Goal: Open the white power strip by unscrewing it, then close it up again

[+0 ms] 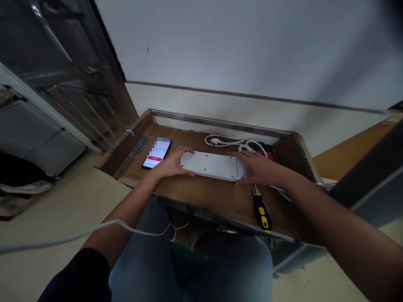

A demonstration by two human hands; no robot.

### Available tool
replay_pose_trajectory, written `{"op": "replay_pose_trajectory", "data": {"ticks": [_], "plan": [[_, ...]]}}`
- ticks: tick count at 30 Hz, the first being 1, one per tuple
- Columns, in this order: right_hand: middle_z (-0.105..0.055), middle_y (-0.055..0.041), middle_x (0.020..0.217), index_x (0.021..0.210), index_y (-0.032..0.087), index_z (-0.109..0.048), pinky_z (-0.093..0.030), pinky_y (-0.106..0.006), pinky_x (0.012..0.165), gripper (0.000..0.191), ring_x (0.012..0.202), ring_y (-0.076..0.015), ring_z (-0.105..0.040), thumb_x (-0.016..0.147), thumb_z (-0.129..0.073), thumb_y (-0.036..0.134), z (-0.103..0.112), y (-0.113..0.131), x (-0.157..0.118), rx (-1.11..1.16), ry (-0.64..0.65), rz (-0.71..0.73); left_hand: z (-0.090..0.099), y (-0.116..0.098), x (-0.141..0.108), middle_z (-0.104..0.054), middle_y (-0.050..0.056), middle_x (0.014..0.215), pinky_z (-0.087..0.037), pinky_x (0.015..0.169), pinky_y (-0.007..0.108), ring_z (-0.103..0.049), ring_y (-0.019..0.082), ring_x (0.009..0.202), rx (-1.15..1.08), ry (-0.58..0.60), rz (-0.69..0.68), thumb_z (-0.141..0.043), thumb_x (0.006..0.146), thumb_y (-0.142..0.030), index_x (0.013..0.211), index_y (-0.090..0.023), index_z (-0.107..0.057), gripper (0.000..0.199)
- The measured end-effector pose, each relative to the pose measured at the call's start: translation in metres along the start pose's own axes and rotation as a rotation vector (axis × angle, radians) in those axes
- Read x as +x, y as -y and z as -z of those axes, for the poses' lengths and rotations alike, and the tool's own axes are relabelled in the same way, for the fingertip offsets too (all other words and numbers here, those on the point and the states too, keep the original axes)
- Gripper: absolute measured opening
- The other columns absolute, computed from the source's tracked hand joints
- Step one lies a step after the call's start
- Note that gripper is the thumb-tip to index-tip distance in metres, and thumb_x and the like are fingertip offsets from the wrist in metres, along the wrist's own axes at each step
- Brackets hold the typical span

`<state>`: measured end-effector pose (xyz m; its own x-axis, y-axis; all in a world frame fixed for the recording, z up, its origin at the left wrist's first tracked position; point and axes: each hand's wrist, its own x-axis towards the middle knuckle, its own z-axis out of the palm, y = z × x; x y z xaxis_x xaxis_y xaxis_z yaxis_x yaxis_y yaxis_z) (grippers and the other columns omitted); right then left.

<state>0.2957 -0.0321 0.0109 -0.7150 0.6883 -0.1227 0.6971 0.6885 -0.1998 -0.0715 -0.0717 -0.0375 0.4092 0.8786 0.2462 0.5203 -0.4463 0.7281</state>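
Observation:
A white power strip (pixel 217 166) lies with its screw-holed back facing up. My left hand (pixel 174 162) grips its left end, thumb on the near edge and fingers on the far edge. Round the right end is my right hand (pixel 253 167), fingers over the far edge. Several small screws (pixel 215 184) lie loose on the cardboard just in front of the strip. A screwdriver (pixel 262 213) with a black and yellow handle rests near my right wrist, its tip pointing toward the strip. Behind the strip runs a white cord with a plug (pixel 217 142).
The cardboard-lined tray (pixel 185 193) has raised sides and a back rim against the wall. A lit phone (pixel 157 154) lies at its left. A red and black object (pixel 268 151) sits partly hidden behind my right hand. Another white cable (pixel 94 228) crosses over my left forearm.

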Motion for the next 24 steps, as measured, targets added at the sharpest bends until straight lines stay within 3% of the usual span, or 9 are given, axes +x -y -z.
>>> {"op": "replay_pose_trajectory", "data": {"ticks": [5,11,18,24], "plan": [[-0.058,-0.0271,0.154,0.160,0.013,-0.044,-0.045,-0.063,0.117,0.106,0.140,-0.0472,-0.060,0.075,-0.085,0.061,-0.001,-0.001,0.002,-0.005,0.013,-0.010,0.000,-0.008,-0.003,-0.061,0.014,0.143,-0.043,0.122,0.054,-0.059,0.034,0.137,0.009,-0.007,0.025,-0.094,0.067,-0.054,0.131,-0.027,-0.059,0.078],[-0.059,-0.0229,0.154,0.157,0.015,-0.047,-0.039,-0.060,0.125,0.099,0.143,-0.0434,-0.057,0.079,-0.082,0.064,0.001,0.007,0.003,0.022,0.004,0.020,-0.002,-0.012,-0.006,-0.055,0.015,0.147,-0.038,0.127,0.055,-0.053,0.032,0.144,0.068,-0.008,0.026,-0.086,0.077,-0.052,0.138,-0.025,-0.055,0.073],[-0.054,-0.0237,0.157,0.162,0.017,-0.037,-0.050,-0.058,0.117,0.104,0.138,-0.0417,-0.062,0.080,-0.082,0.063,-0.005,0.009,0.004,0.095,-0.003,-0.004,-0.011,-0.007,-0.006,-0.052,0.014,0.152,-0.035,0.129,0.056,-0.050,0.034,0.147,0.102,-0.084,0.045,-0.091,0.072,-0.061,0.138,-0.025,-0.058,0.082],[-0.050,-0.0240,0.161,0.164,0.017,-0.034,-0.044,-0.057,0.124,0.117,0.147,-0.0401,-0.056,0.070,-0.091,0.060,-0.008,0.004,0.012,0.139,0.035,0.004,-0.014,-0.009,-0.006,-0.054,0.013,0.149,-0.036,0.128,0.057,-0.052,0.034,0.144,0.122,-0.091,0.052,-0.091,0.071,-0.062,0.138,-0.027,-0.062,0.081]]}}
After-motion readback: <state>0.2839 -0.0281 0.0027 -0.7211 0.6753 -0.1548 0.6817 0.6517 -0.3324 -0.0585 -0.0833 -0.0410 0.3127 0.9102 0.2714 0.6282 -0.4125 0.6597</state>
